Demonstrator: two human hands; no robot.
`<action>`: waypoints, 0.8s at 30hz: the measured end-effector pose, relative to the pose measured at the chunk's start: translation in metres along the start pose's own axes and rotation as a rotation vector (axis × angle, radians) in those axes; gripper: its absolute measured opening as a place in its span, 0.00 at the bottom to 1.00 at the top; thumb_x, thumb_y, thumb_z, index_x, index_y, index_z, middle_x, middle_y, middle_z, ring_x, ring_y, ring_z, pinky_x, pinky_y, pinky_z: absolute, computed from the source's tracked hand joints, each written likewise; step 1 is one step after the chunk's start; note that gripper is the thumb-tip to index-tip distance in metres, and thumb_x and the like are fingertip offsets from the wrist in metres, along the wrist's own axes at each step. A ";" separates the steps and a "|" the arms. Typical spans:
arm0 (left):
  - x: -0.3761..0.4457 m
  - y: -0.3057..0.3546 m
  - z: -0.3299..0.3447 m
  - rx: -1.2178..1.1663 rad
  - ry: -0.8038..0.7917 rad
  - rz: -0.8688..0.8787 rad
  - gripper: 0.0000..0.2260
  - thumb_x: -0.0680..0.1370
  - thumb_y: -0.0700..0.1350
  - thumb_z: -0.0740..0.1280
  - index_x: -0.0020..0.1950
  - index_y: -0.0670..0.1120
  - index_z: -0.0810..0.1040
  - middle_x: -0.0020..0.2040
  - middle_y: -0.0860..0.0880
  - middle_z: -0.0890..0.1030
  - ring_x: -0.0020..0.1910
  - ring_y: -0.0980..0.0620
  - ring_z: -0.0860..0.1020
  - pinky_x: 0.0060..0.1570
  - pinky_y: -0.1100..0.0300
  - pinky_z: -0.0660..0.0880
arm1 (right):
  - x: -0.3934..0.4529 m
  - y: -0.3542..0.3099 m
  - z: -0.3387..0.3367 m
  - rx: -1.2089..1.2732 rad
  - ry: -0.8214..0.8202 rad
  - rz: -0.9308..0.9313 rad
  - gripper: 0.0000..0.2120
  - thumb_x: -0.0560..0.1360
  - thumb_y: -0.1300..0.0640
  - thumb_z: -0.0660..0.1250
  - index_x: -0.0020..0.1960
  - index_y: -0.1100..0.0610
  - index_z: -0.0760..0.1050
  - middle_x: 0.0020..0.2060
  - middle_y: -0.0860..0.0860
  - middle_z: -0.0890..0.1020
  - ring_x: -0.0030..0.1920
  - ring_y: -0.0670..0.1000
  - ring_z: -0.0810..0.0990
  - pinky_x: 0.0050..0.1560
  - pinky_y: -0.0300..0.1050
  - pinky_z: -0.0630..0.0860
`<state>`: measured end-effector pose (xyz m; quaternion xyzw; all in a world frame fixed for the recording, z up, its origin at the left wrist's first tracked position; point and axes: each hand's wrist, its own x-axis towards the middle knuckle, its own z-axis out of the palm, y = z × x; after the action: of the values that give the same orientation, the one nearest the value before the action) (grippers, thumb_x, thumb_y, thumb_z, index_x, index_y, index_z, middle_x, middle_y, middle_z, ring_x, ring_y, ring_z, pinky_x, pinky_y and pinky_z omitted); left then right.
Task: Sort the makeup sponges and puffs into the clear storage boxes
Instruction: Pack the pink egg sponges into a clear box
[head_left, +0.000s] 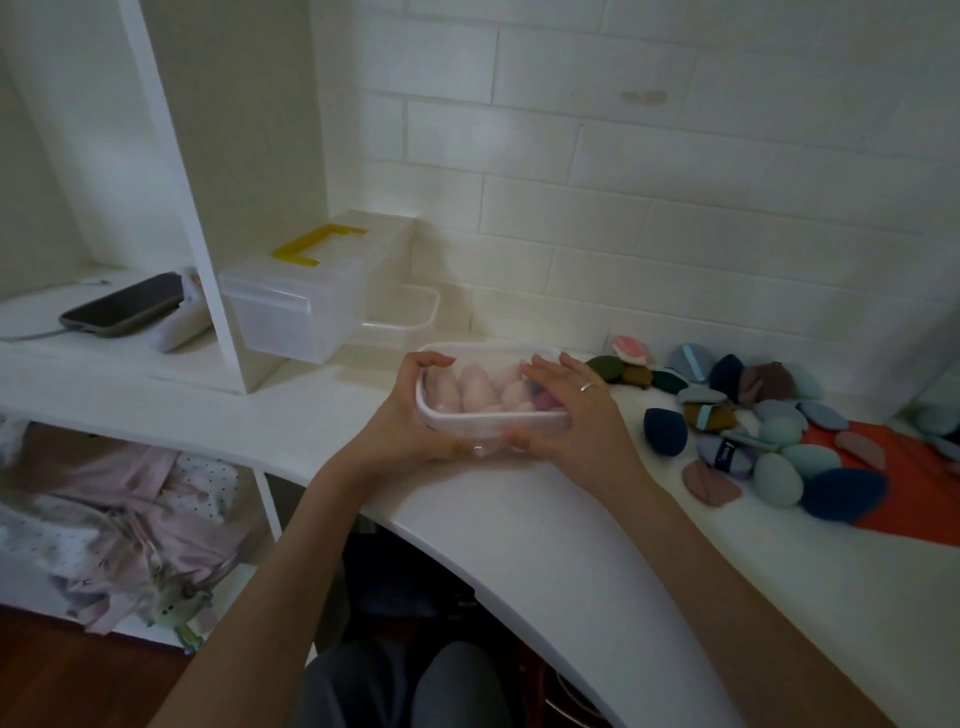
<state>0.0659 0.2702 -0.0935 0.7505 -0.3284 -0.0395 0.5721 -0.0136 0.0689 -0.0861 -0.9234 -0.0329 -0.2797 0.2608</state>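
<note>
Evidently the pink batch is being finished off: both hands are holding a clear box (493, 415) of pink sponges (475, 392) just above the white desk (571, 545) near its front edge. The left hand (410, 415) is curling round the box's left end, while the right hand (571, 410) is gripping the right end, fingers lying flat over the top (whether a lid is on I cannot tell). The blue, teal and brown sponges and puffs (779, 441) are lying unsorted on the desk to the right. Next, I judge, the box needs setting aside, perhaps by the lidded storage box (306, 301), and an empty one fetching.
</note>
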 end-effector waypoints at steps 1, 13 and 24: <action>0.000 0.000 0.000 0.003 0.013 -0.016 0.46 0.49 0.56 0.77 0.64 0.51 0.63 0.56 0.60 0.69 0.49 0.73 0.71 0.51 0.70 0.71 | -0.001 0.002 0.002 -0.032 0.031 -0.032 0.35 0.62 0.44 0.75 0.65 0.57 0.75 0.64 0.52 0.76 0.69 0.56 0.68 0.69 0.46 0.60; 0.000 0.001 -0.001 -0.030 -0.002 -0.006 0.48 0.49 0.56 0.77 0.66 0.50 0.62 0.59 0.59 0.68 0.54 0.72 0.69 0.50 0.78 0.66 | -0.005 0.013 -0.002 -0.105 -0.026 -0.190 0.35 0.66 0.38 0.69 0.70 0.45 0.65 0.72 0.49 0.64 0.71 0.53 0.63 0.70 0.50 0.60; -0.003 0.000 0.001 -0.210 -0.002 -0.096 0.30 0.68 0.53 0.69 0.68 0.60 0.61 0.62 0.57 0.68 0.51 0.78 0.70 0.49 0.77 0.69 | -0.007 0.011 0.006 -0.176 0.044 -0.281 0.22 0.80 0.42 0.51 0.66 0.50 0.74 0.65 0.49 0.76 0.66 0.57 0.72 0.68 0.60 0.63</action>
<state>0.0634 0.2711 -0.0942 0.7014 -0.2866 -0.1016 0.6447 -0.0143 0.0630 -0.0986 -0.9226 -0.1312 -0.3356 0.1380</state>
